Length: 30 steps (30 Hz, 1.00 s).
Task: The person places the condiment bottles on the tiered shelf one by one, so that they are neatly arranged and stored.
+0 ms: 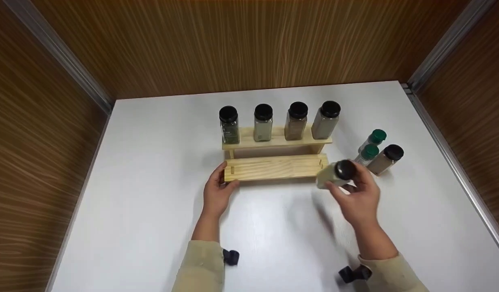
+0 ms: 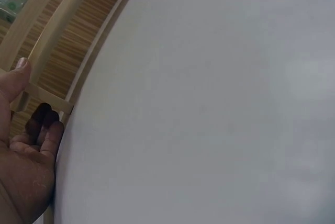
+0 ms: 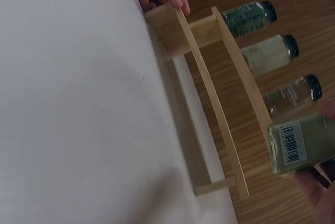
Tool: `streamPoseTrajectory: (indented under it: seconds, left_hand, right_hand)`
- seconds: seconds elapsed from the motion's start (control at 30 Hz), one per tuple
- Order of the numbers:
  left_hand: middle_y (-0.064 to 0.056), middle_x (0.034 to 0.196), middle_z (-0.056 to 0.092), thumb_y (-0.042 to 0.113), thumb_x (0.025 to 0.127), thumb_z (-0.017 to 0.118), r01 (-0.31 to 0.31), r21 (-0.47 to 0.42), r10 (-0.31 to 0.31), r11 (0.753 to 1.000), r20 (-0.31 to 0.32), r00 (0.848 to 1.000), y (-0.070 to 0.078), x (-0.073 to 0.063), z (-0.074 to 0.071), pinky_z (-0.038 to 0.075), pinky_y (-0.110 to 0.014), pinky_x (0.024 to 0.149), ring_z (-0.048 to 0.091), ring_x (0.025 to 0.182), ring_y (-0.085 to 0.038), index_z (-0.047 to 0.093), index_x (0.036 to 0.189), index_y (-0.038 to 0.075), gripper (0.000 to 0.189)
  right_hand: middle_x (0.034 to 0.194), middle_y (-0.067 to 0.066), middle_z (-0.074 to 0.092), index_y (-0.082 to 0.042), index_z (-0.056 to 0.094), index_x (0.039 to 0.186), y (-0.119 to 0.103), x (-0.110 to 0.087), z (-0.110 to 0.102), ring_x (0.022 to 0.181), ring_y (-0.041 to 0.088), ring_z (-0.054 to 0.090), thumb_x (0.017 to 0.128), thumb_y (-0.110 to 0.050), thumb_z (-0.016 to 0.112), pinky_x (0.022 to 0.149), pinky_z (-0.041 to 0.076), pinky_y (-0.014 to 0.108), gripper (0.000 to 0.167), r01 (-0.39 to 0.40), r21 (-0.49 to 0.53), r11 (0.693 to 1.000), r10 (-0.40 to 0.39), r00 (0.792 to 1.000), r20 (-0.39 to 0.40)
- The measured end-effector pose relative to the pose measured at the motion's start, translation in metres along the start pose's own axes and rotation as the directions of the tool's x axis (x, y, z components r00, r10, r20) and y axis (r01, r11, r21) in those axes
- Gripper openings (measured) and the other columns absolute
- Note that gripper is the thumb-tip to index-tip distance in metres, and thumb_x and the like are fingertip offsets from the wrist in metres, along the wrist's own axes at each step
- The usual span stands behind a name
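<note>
My right hand (image 1: 359, 198) grips a black-capped spice jar (image 1: 330, 177), tilted, by the right end of a two-tier wooden spice rack (image 1: 274, 168). A barcode label shows on that spice jar (image 3: 301, 145) in the right wrist view. At the rack's left end, my left hand (image 1: 218, 194) holds the lower shelf between thumb and fingers. The left wrist view has the left thumb (image 2: 18, 80) on the wooden edge, fingers curled beneath. Several black-capped jars (image 1: 263, 123) stand in a row on the upper shelf; the lower shelf bears nothing.
Right of the rack, two green-capped jars (image 1: 370, 152) and another black-capped jar (image 1: 385, 159) stand close together on the white table (image 1: 152, 227). Wood-grain panels (image 1: 233, 44) wall in the table at the back and sides.
</note>
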<state>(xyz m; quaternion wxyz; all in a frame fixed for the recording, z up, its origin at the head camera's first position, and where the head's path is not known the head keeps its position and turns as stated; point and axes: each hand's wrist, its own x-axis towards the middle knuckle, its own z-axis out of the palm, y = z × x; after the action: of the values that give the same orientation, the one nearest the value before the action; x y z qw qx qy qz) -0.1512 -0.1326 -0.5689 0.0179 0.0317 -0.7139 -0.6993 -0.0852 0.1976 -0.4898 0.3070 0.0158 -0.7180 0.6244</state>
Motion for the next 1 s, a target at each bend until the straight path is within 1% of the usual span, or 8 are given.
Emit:
streamPoseTrajectory:
  seconds: [0.07,0.13,0.27,0.37,0.5,0.63,0.83,1.0]
  left_hand:
    - [-0.021,0.145,0.060,-0.002,0.094,0.078,0.002,0.004,-0.002,1.000,-0.001,1.000,-0.001,0.000,0.000,0.049,-0.028,0.093,0.060,0.122,-0.033,0.050,0.156,0.002,0.069]
    - [-0.021,0.144,0.060,-0.001,0.094,0.078,0.003,0.009,-0.003,1.000,0.003,1.000,-0.001,-0.001,0.000,0.049,-0.029,0.093,0.060,0.122,-0.033,0.049,0.157,0.003,0.069]
    - [-0.023,0.138,0.062,-0.002,0.094,0.077,-0.008,0.010,0.008,1.000,0.010,1.000,-0.001,-0.001,-0.001,0.050,-0.031,0.094,0.060,0.120,-0.033,0.044,0.161,0.004,0.075]
    - [-0.023,0.134,0.064,-0.002,0.094,0.078,-0.020,0.020,0.020,1.000,0.011,1.000,-0.001,-0.001,-0.002,0.049,-0.031,0.095,0.061,0.118,-0.032,0.042,0.162,0.004,0.077]
    - [-0.022,0.133,0.065,-0.001,0.094,0.078,-0.021,0.028,0.020,0.999,0.010,1.000,-0.002,0.001,-0.003,0.049,-0.030,0.094,0.061,0.118,-0.031,0.042,0.162,0.004,0.076]
    - [-0.022,0.134,0.064,0.000,0.094,0.078,-0.014,0.028,0.013,1.000,0.010,1.000,-0.002,0.001,-0.003,0.050,-0.029,0.093,0.062,0.117,-0.031,0.042,0.162,0.004,0.077]
    - [-0.024,0.137,0.064,0.000,0.094,0.079,-0.042,0.049,0.042,0.998,0.009,0.999,-0.002,0.001,-0.003,0.051,-0.032,0.094,0.064,0.119,-0.035,0.043,0.160,0.002,0.075]
    - [-0.023,0.137,0.065,-0.001,0.094,0.078,-0.036,0.061,0.035,0.998,0.006,0.999,-0.002,0.002,-0.002,0.051,-0.033,0.095,0.064,0.120,-0.035,0.044,0.160,0.002,0.075]
  right_hand:
    - [0.112,-0.010,0.074,0.017,0.060,0.130,0.001,0.000,0.013,0.099,0.005,0.070,0.069,0.027,0.082,0.075,0.059,0.018,0.066,0.028,-0.022,0.999,-0.027,0.999,0.039]
    - [0.114,-0.006,0.074,0.015,0.060,0.130,0.002,-0.001,0.024,0.100,0.004,0.069,0.069,0.024,0.084,0.075,0.058,0.018,0.066,0.041,-0.041,0.998,-0.038,0.997,0.069]
    - [0.116,0.013,0.074,0.011,0.062,0.132,0.004,-0.003,0.046,0.102,0.003,0.068,0.070,0.018,0.088,0.073,0.057,0.017,0.067,0.068,-0.086,0.994,-0.056,0.990,0.126]
    - [0.117,0.021,0.072,0.009,0.063,0.131,0.005,-0.001,0.062,0.104,0.004,0.067,0.071,0.014,0.090,0.073,0.057,0.017,0.065,0.091,-0.094,0.991,-0.073,0.981,0.178]
    - [0.114,0.019,0.073,0.006,0.065,0.129,0.004,0.003,0.083,0.103,0.007,0.067,0.073,0.010,0.090,0.074,0.058,0.020,0.062,0.096,-0.060,0.994,-0.080,0.972,0.223]
    - [0.112,0.016,0.074,0.005,0.067,0.126,0.003,0.008,0.104,0.101,0.015,0.068,0.074,0.008,0.092,0.074,0.060,0.024,0.058,0.086,-0.031,0.996,-0.076,0.966,0.247]
    - [0.113,0.016,0.074,0.004,0.067,0.128,0.001,0.011,0.130,0.101,0.028,0.070,0.074,0.002,0.094,0.072,0.062,0.030,0.060,0.090,-0.029,0.996,-0.078,0.956,0.282]
    - [0.112,0.016,0.074,0.004,0.067,0.129,0.003,0.007,0.147,0.100,0.031,0.071,0.075,0.000,0.095,0.071,0.064,0.037,0.061,0.079,-0.026,0.997,-0.068,0.952,0.299]
